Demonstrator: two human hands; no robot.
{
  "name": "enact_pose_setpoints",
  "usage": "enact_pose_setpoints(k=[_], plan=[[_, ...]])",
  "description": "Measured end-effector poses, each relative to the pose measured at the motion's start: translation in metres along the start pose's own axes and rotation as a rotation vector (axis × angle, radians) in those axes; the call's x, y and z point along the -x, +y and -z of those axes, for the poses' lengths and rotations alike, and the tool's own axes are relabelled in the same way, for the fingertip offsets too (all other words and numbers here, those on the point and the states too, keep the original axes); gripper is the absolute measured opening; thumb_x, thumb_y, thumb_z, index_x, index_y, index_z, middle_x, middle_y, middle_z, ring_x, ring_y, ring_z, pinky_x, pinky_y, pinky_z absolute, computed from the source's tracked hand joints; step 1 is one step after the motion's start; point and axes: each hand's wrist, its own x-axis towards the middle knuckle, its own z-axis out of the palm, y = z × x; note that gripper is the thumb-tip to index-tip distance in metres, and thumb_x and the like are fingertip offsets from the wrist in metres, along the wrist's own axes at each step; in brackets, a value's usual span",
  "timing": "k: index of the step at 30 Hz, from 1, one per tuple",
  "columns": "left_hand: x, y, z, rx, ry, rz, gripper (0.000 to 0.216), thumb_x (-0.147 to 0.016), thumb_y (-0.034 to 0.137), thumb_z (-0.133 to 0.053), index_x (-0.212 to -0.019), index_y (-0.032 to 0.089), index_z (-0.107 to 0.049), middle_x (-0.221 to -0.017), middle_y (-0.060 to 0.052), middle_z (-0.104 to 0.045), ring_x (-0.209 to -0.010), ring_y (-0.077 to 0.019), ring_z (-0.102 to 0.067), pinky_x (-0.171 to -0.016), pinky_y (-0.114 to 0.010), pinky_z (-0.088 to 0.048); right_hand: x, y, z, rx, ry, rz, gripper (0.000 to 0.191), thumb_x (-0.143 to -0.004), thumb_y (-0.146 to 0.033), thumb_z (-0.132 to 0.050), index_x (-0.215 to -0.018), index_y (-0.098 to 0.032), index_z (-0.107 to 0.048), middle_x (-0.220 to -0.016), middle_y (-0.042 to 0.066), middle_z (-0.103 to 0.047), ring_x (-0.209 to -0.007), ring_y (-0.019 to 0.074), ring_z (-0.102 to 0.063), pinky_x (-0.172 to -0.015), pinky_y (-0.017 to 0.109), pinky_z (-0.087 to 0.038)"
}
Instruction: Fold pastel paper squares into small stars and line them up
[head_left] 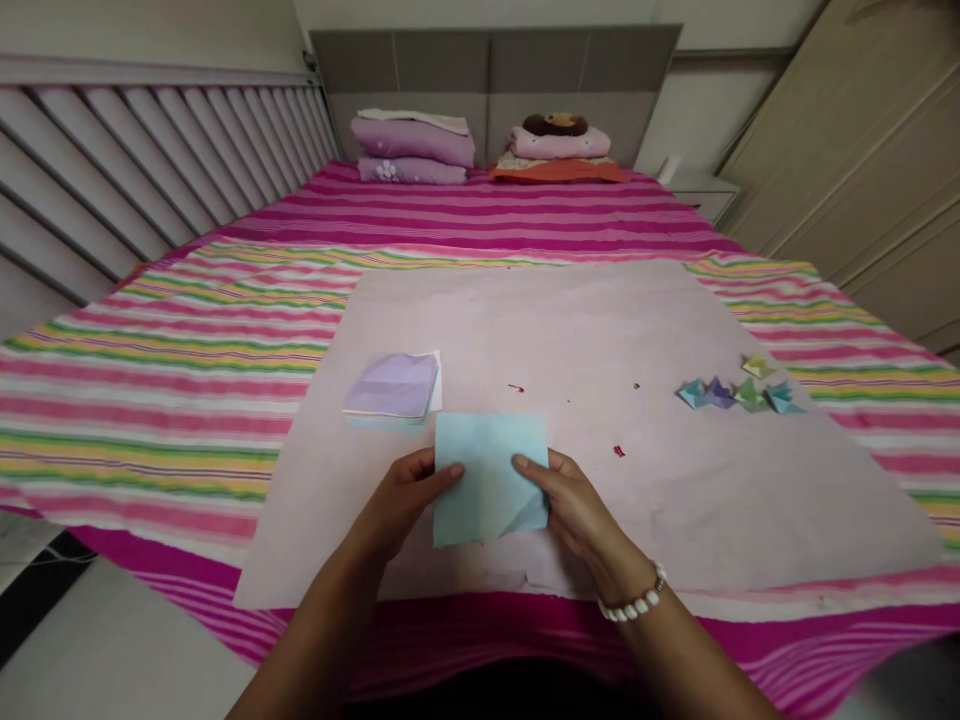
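Observation:
Both my hands hold a light blue square of paper (487, 470) just above a large pale pink sheet (600, 330) spread on the bed. My left hand (409, 495) pinches the paper's left edge, thumb on top. My right hand (574, 500), with a white bead bracelet on the wrist, pinches the right edge, where the lower right corner is folded up. A small stack of paper squares (394, 388), lilac on top, lies just up and left of the blue paper.
Several small folded paper shapes (739, 390) in blue, purple and green lie at the right of the pink sheet. Tiny red scraps (619, 451) dot its middle. The bed has a striped cover (172, 370), pillows (412, 145) at the headboard, a slatted rail left, a wardrobe right.

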Motion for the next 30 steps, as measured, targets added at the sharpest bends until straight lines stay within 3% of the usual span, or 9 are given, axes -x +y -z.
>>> enact_pose_setpoints(k=[6, 12, 17, 21, 23, 26, 30], plan=[[0.000, 0.000, -0.002, -0.031, 0.018, -0.050, 0.031, -0.075, 0.041, -0.071, -0.097, 0.018, -0.072, -0.083, -0.004, -0.069, -0.075, -0.0164, -0.058, -0.068, -0.028, -0.043, -0.001, -0.005, 0.003, 0.043, -0.015, 0.107, 0.026, -0.062, -0.032, -0.083, -0.082, -0.019, -0.073, -0.071, 0.001, -0.073, -0.061, 0.0152, -0.064, -0.065, 0.030, -0.052], [0.003, 0.011, -0.004, -0.228, 0.062, -0.115, 0.028, -0.074, 0.045, -0.069, -0.072, 0.017, -0.071, -0.070, -0.001, -0.064, -0.068, -0.0159, -0.054, -0.065, -0.027, -0.041, -0.001, -0.010, 0.011, 0.149, -0.045, 0.111, 0.021, -0.066, -0.036, -0.080, -0.077, -0.019, -0.074, -0.069, 0.003, -0.073, -0.063, 0.0170, -0.064, -0.064, 0.032, -0.053], [0.005, 0.012, -0.001, -0.352, 0.029, -0.065, 0.038, -0.075, 0.050, -0.066, -0.056, 0.018, -0.059, -0.048, 0.004, -0.046, -0.048, -0.0100, -0.041, -0.048, -0.023, -0.031, 0.001, -0.013, 0.018, 0.216, -0.046, 0.100, 0.020, -0.069, -0.039, -0.078, -0.075, -0.021, -0.074, -0.072, 0.003, -0.073, -0.060, 0.0166, -0.062, -0.059, 0.031, -0.051], [0.005, 0.010, 0.000, -0.354, -0.006, -0.017, 0.033, -0.076, 0.049, -0.065, -0.068, 0.017, -0.062, -0.046, 0.006, -0.045, -0.043, -0.0090, -0.039, -0.043, -0.021, -0.028, 0.002, -0.015, 0.018, 0.190, -0.055, 0.128, 0.020, -0.070, -0.038, -0.078, -0.076, -0.020, -0.073, -0.070, 0.002, -0.072, -0.059, 0.0148, -0.061, -0.058, 0.029, -0.049], [0.004, 0.009, 0.000, -0.335, 0.003, -0.072, 0.029, -0.075, 0.046, -0.068, -0.071, 0.017, -0.065, -0.049, 0.005, -0.047, -0.047, -0.0093, -0.042, -0.045, -0.021, -0.031, 0.002, -0.016, 0.018, 0.190, -0.056, 0.151, 0.020, -0.071, -0.038, -0.077, -0.078, -0.020, -0.073, -0.069, 0.001, -0.071, -0.059, 0.0144, -0.061, -0.059, 0.028, -0.049], [0.003, 0.011, -0.001, -0.267, 0.041, -0.186, 0.024, -0.071, 0.038, -0.074, -0.084, 0.018, -0.069, -0.066, 0.001, -0.059, -0.062, -0.0127, -0.053, -0.058, -0.024, -0.042, 0.002, -0.017, 0.018, 0.192, -0.060, 0.180, 0.019, -0.072, -0.038, -0.077, -0.080, -0.021, -0.073, -0.070, 0.001, -0.071, -0.060, 0.0139, -0.061, -0.061, 0.028, -0.048], [0.004, 0.011, -0.005, -0.111, -0.122, -0.123, 0.044, -0.075, 0.036, -0.072, -0.116, 0.020, -0.064, -0.094, -0.007, -0.069, -0.085, -0.0209, -0.061, -0.076, -0.033, -0.048, 0.001, -0.016, 0.017, 0.184, -0.053, 0.181, 0.020, -0.073, -0.039, -0.075, -0.084, -0.023, -0.075, -0.073, 0.001, -0.072, -0.062, 0.0148, -0.062, -0.064, 0.030, -0.049]])
